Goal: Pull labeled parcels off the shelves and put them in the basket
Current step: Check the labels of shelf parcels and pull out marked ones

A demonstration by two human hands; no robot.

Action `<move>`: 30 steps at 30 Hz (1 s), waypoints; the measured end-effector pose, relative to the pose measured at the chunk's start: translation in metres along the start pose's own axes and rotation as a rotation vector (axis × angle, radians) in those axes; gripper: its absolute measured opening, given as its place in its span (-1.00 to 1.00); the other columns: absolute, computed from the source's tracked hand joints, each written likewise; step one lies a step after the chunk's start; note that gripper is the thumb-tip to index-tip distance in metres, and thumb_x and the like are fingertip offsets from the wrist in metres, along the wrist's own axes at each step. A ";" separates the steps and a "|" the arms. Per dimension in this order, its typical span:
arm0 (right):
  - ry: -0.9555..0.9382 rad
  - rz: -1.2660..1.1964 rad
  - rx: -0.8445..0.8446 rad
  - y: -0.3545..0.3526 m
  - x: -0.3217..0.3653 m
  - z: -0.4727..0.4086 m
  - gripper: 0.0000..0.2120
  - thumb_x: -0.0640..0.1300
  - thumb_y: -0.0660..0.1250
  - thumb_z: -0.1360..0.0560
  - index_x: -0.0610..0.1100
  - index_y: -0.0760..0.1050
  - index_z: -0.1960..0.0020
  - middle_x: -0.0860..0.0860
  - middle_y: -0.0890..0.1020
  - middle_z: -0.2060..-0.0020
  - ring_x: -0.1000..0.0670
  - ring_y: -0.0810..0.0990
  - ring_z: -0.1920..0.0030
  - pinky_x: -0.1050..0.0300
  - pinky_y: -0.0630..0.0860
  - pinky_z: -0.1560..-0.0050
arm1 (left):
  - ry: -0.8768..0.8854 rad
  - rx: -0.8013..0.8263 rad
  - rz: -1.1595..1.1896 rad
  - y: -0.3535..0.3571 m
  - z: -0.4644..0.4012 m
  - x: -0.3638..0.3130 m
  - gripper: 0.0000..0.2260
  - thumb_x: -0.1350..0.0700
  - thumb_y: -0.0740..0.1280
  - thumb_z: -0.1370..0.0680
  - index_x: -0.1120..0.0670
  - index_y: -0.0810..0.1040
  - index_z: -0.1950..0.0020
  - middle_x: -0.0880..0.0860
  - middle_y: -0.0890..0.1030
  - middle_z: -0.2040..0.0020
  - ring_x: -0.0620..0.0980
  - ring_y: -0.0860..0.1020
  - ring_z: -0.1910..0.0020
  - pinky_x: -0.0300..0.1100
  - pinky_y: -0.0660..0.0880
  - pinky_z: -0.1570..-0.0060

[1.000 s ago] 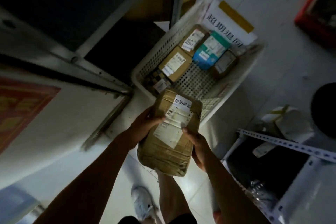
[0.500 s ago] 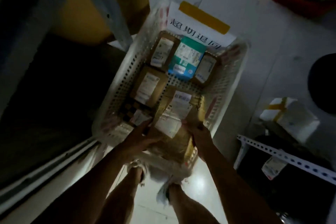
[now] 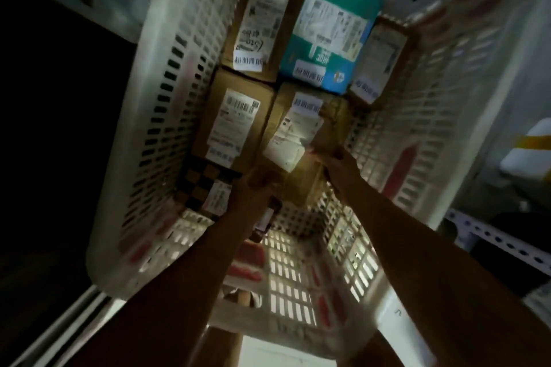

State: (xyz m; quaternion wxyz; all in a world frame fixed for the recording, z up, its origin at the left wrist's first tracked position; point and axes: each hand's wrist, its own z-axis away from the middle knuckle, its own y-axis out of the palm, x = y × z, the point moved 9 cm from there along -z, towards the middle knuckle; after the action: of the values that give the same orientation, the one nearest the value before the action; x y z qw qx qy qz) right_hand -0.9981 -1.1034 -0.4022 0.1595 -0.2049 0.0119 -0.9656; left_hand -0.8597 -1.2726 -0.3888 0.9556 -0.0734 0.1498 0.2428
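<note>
Both hands are reaching into the white basket [image 3: 167,116]. Left hand [image 3: 256,185] and right hand [image 3: 337,162] are each keeping a grip on the near end of the brown parcel [image 3: 301,134], which is lying label-up on the basket floor, just beside 4 other labeled parcels. Motion blur throughout.

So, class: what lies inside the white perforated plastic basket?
Inside the white perforated plastic basket: three labelled brown cardboard boxes, a teal packet, a checkered black-and-tan box, and the brown taped parcel both hands hold. Whatever lies beneath them is covered.
</note>
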 end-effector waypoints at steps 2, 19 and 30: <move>0.009 -0.066 0.013 0.000 -0.006 -0.012 -0.37 -0.13 0.62 -0.29 -0.18 0.54 -0.32 -0.13 0.70 -0.10 -0.17 0.67 -0.07 -0.03 0.62 -0.06 | 0.045 0.025 -0.064 0.006 0.002 -0.001 -0.68 0.28 0.44 -0.54 -0.02 0.59 -0.22 0.00 0.65 0.05 0.08 0.61 -0.03 0.01 0.56 -0.09; -0.053 0.420 0.115 0.037 0.021 0.137 -0.73 -0.45 0.27 -0.56 -0.21 0.54 -0.19 -0.04 0.64 0.17 0.10 0.62 0.26 0.26 0.55 0.19 | 0.132 -0.047 -0.359 -0.008 0.160 -0.069 -0.80 0.16 0.36 -0.59 0.05 0.58 -0.21 0.02 0.63 0.03 0.06 0.63 0.05 -0.25 0.55 0.23; -0.291 0.840 0.183 0.049 0.046 0.305 -0.78 -0.15 0.39 -0.56 -0.08 0.59 -0.21 -0.09 0.68 -0.12 -0.10 0.66 -0.13 -0.07 0.61 -0.16 | 0.200 -0.146 -0.392 -0.072 0.306 -0.064 -0.75 0.19 0.33 -0.61 0.15 0.53 -0.29 0.19 0.63 -0.15 -0.05 0.54 0.28 -0.35 0.46 0.46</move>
State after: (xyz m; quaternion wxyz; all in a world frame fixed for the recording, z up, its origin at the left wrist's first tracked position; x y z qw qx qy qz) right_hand -0.9014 -1.1515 -0.1094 0.5548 -0.3008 -0.0137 -0.7755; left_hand -0.8019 -1.2984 -0.0747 0.9571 -0.1937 0.2085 0.0545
